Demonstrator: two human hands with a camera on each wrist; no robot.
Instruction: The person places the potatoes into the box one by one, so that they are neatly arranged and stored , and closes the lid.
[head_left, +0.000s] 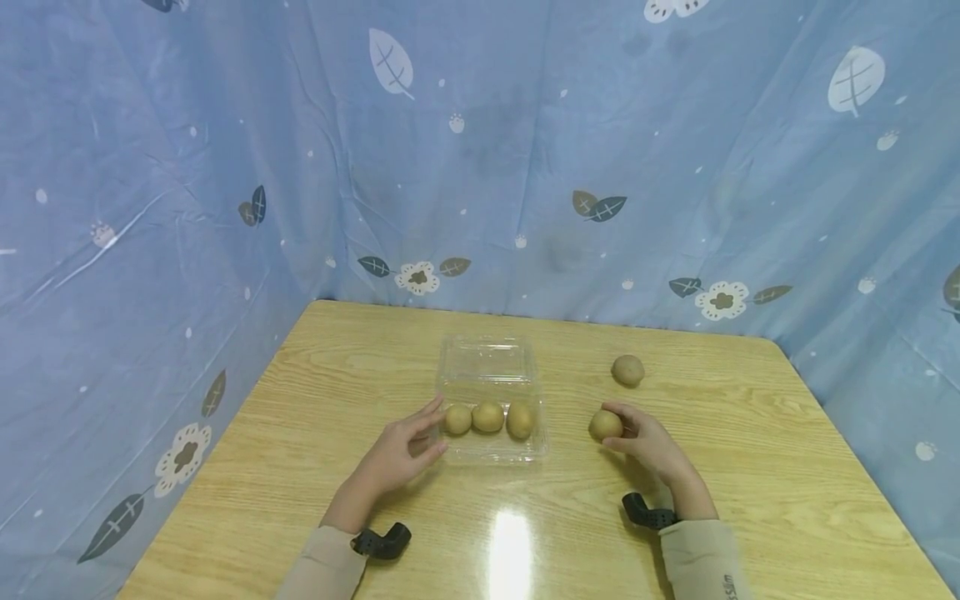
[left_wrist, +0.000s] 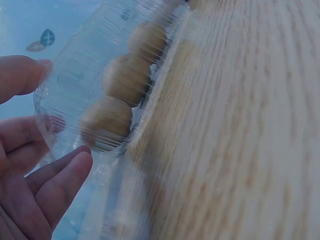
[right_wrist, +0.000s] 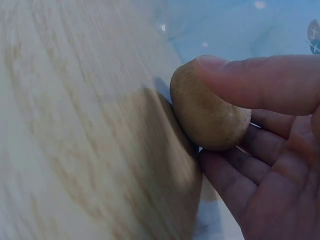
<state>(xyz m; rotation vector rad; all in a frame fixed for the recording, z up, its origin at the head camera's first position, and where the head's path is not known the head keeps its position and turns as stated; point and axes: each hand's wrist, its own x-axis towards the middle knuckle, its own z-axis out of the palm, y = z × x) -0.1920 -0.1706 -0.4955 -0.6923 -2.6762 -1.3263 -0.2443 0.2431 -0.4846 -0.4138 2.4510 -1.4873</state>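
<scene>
My right hand [head_left: 651,443] grips a small brown potato [head_left: 606,425] to the right of a clear plastic box. In the right wrist view the thumb lies across the top of the potato [right_wrist: 207,110], with the fingers under and behind it, close over the table. The hinged box [head_left: 487,456] has its lid [head_left: 491,360] folded back, and three potatoes [head_left: 488,417] sit in a row in its base. My left hand [head_left: 397,450] is at the box's left edge, thumb and fingers spread. Its fingertips [left_wrist: 82,160] touch the plastic wall in the left wrist view.
Another potato [head_left: 628,370] lies on the wooden table [head_left: 360,350], behind the one in my right hand. A blue curtain [head_left: 487,167] with leaf and flower prints hangs around the table's back and sides. Bright light reflects off the table's front.
</scene>
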